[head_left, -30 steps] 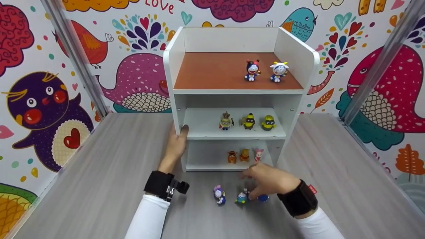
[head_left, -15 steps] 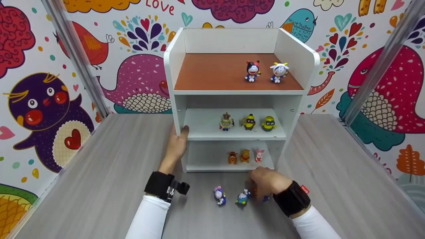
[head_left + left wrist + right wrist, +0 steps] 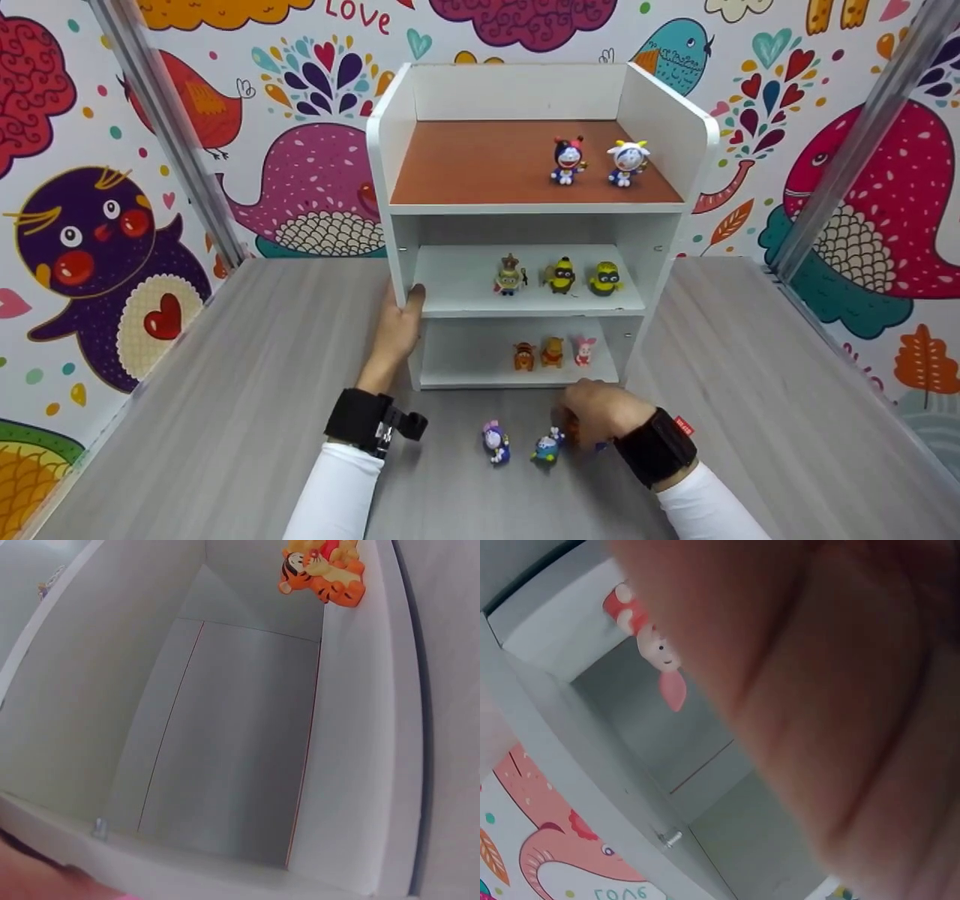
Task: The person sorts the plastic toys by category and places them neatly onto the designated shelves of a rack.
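A white shelf unit [image 3: 397,225] stands in the middle of the head view. My left hand [image 3: 396,330] grips its left side panel, thumb on the front edge and fingers hidden behind. My right hand [image 3: 604,411], fingers curled down, pinches a small figurine [image 3: 601,446] on the table before the shelf; only a bit of blue shows past the hand. Just left of it lies a teal-and-blue figurine [image 3: 546,448], and farther left a purple-and-white one [image 3: 496,442]. Curled fingers [image 3: 817,712] fill much of the right wrist view and hide what they hold.
Two cat-like figurines [image 3: 568,161] stand on the brown top. Three yellow minion figurines [image 3: 561,276] occupy the middle shelf. Below are a tiger [image 3: 524,356], a bear [image 3: 552,352] and a pink piglet [image 3: 584,350], all toward the right. Patterned walls [image 3: 315,187] enclose the grey table [image 3: 300,337].
My right hand has moved slightly right and down from beside the teal figurine, its fingers closing over the blue figurine. My left hand has stayed on the shelf's side panel.
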Demonstrator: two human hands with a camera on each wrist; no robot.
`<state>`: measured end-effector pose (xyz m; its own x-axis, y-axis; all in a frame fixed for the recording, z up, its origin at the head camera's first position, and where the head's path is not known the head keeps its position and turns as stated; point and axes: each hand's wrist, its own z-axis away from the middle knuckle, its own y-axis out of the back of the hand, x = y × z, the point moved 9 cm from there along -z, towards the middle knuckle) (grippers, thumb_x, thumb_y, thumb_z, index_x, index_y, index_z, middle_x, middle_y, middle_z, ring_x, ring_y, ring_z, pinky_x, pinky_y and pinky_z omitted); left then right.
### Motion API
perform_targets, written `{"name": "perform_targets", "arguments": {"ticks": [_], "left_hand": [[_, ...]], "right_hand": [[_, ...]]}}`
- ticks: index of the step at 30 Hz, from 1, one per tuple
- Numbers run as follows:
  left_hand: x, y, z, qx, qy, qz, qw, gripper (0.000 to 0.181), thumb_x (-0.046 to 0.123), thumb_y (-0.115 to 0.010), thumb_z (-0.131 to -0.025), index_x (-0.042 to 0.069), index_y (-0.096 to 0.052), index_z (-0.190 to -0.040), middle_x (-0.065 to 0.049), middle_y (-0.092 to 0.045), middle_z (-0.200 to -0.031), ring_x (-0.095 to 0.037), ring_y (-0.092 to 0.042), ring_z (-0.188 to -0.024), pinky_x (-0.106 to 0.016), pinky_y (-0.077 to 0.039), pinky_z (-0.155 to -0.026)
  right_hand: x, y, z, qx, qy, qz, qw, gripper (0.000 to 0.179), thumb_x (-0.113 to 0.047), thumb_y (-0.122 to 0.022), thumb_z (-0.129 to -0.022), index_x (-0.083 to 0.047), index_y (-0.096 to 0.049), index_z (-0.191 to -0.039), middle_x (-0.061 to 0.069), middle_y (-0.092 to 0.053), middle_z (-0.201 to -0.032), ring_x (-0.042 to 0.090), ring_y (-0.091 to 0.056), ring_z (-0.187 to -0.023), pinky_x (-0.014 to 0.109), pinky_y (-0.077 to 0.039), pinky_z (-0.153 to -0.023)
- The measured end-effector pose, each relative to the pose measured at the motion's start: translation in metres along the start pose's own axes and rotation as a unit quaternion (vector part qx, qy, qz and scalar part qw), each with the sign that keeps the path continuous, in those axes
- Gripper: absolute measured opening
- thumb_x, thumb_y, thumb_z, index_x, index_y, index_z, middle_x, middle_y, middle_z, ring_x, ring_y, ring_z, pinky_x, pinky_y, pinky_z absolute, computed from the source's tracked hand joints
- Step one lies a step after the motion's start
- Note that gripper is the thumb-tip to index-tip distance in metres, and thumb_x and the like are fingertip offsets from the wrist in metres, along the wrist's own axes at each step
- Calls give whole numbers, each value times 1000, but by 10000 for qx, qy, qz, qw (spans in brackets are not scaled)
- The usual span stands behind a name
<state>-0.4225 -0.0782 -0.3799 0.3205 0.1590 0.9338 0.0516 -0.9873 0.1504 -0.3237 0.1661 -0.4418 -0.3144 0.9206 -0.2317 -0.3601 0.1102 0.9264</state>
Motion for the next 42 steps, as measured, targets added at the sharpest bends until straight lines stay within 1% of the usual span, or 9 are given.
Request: {"name": "perform_targets", "arguments": {"ticks": [3, 6, 10, 14, 21, 25, 29, 36, 42], "left_hand": [[1, 0, 0, -14, -42, 29, 10000, 61, 19, -40, -106, -1, -16, -158, -29, -26, -161, -44, -36, -143, -59, -27, -120], [2, -1, 0, -50, -74, 74, 9999, 61, 19, -40, -106, -2, -15, -158, -29, -24, -162, -43, -22, -152, -59, -17, -124], [1, -1, 0, -85, -65, 124, 9999, 61, 20, -39, -106, -1, -15, -159, -28, -23, -162, -43, -18, -153, -59, -14, -125], [0, -2, -1, -81, -99, 124, 9998, 61, 19, -39, -106, 0, -15, -159, -26, -22, -163, -41, -17, -154, -58, -13, -125], [0, -2, -1, -57, -161, 157, 9997, 61, 19, -40, -105, -1, -18, -158, -26, -25, -162, -41, -19, -153, -58, -14, -126], [-1, -1, -1, -33, -122, 129, 9998, 60, 18, -41, -106, -1, -20, -158, -27, -26, -161, -41, -21, -153, -58, -15, -125], [-2, 0, -2, -55, -106, 119, 9999, 60, 19, -41, -106, -1, -19, -158, -27, -25, -162, -42, -20, -153, -59, -15, -125], [-1, -1, -3, -41, -140, 132, 9998, 60, 18, -41, -105, -2, -19, -158, -27, -26, -161, -42, -20, -153, -58, -13, -125], [1, -1, -2, -10, -190, 59, 9998, 59, 17, -40, -105, -2, -20, -157, -26, -26, -161, -42, -20, -153, -57, -13, -126]], "right_hand": [[-4, 4, 0, 56, 286, 70, 9996, 33, 8, -83, -64, -9, -71, -90, 0, -63, -79, 17, -52, -73, 34, -48, -64], [-7, 10, 2, 159, 620, 119, 9979, 35, 5, -82, -65, -9, -69, -95, -1, -61, -81, 16, -50, -76, 34, -48, -68], [-8, 17, 3, 327, 931, -101, 9951, 33, 2, -76, -68, -8, -70, -99, -4, -58, -80, 15, -49, -77, 30, -43, -66], [-11, 22, 4, 529, 1168, -177, 9916, 19, -4, -73, -72, -8, -68, -90, -5, -54, -76, 12, -46, -72, 26, -38, -61], [-10, 26, 3, 605, 1120, -380, 9911, 18, -13, -77, -75, -11, -59, -79, -7, -51, -69, 8, -44, -63, 22, -35, -55], [-11, 30, 4, 813, 1288, -427, 9874, 18, -6, -74, -76, -10, -57, -77, -7, -49, -68, 7, -42, -62, 21, -34, -54], [-12, 35, 5, 1024, 1397, -448, 9839, 21, 4, -71, -74, -10, -57, -81, -3, -52, -70, 8, -43, -64, 22, -36, -55], [-12, 39, 5, 1109, 1234, -670, 9839, 33, 4, -77, -73, -3, -63, -101, -2, -54, -76, 10, -43, -64, 23, -38, -55], [-15, 39, 5, 1086, 1530, -759, 9793, 27, 2, -79, -75, -5, -68, -99, -2, -58, -77, 7, -45, -65, 21, -41, -55]]}}
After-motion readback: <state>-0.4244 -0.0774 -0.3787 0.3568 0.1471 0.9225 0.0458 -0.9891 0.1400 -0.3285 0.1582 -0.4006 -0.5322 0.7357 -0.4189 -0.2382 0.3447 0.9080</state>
